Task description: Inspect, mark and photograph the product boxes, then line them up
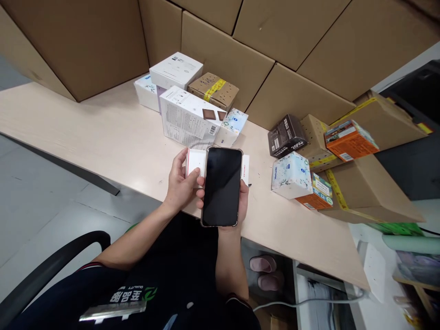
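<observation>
Above table edge — right hand (242, 198) grips phone (222, 185).

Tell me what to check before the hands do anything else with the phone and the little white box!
1. Right hand grips the phone from beneath: ok.
2. Phone screen lit: not ok, it is dark.
3. Left hand holds the small white box with the thumb on its face: ok.
4. Box and phone held apart: not ok, the phone's edge overlaps the box.
5. Free space on the table to the left of the hands: ok.
6. Box open or sealed: cannot tell.
</observation>
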A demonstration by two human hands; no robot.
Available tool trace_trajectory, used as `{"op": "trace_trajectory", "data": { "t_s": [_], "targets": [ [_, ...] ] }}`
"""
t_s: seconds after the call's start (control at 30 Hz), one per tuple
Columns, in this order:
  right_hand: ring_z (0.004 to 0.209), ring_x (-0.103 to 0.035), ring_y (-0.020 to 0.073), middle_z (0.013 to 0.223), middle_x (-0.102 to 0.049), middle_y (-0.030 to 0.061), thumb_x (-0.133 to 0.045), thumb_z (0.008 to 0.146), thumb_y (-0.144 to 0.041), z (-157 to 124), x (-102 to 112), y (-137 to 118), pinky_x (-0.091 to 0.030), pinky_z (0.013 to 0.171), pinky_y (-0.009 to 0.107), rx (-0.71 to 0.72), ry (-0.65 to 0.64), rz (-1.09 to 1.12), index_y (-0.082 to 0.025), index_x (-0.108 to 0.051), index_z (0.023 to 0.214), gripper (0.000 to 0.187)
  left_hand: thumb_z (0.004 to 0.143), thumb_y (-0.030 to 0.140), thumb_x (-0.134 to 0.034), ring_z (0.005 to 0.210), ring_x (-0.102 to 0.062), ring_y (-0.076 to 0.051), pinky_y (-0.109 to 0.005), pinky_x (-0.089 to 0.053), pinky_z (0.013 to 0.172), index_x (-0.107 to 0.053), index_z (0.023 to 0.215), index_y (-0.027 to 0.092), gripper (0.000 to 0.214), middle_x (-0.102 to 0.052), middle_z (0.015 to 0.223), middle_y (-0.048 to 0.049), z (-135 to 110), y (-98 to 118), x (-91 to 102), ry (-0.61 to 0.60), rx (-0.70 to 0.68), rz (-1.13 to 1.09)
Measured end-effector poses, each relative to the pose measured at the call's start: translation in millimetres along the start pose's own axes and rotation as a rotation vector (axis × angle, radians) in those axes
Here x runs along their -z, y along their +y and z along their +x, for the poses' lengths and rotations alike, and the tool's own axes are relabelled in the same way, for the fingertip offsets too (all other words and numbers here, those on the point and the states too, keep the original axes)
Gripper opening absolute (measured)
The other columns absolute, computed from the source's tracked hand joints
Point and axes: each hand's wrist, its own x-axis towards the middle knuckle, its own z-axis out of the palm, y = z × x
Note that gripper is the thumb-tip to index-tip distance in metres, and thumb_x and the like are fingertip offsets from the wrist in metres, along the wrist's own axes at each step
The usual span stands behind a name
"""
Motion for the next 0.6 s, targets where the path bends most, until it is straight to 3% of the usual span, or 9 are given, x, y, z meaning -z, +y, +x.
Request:
{"op": "trace_trajectory", "data": {
  "t_s": [0.07, 0.2, 0.6],
  "targets": [
    [0.122, -0.065, 0.0340, 0.131, -0.070, 0.0179, -0.043, 0.083, -0.077, 1.2, 1.3, -1.6, -0.052, 0.102, 0.067, 0.021, 0.011, 0.011, -0.021, -0.061, 0.130, 0.076, 0.088, 0.030, -0.076, 0.034, -0.052, -0.008, -0.018, -0.041, 0.029, -0.030, 0.151, 0.034, 0.079, -0.061, 0.069, 0.0098, -1.5, 4.4, -2.7, -0.026, 0.066, -0.059],
    [0.121, -0.064, 0.0314, 0.130, -0.070, 0.0162, -0.041, 0.085, -0.074, 2.5, 3.5, -3.0, -0.053, 0.103, 0.064, 0.021, 0.039, 0.025, -0.021, -0.063, 0.125, 0.070, 0.087, 0.028, -0.075, 0.039, -0.059, -0.010, -0.018, -0.046, 0.031, -0.025, 0.152, 0.032, 0.082, -0.064, 0.071, 0.0100, -2.1, 9.9, -6.6, -0.042, 0.070, -0.101],
    [0.119, -0.064, 0.0327, 0.131, -0.069, 0.0175, -0.040, 0.087, -0.073, 3.7, 4.9, 0.4, -0.054, 0.101, 0.064, 0.029, 0.035, 0.049, -0.018, -0.065, 0.123, 0.070, 0.084, 0.027, -0.078, 0.039, -0.060, -0.010, -0.017, -0.044, 0.028, -0.026, 0.150, 0.030, 0.083, -0.064, 0.069, 0.0112, -1.5, 11.4, -6.4, -0.049, 0.076, -0.109]
  ]
}}
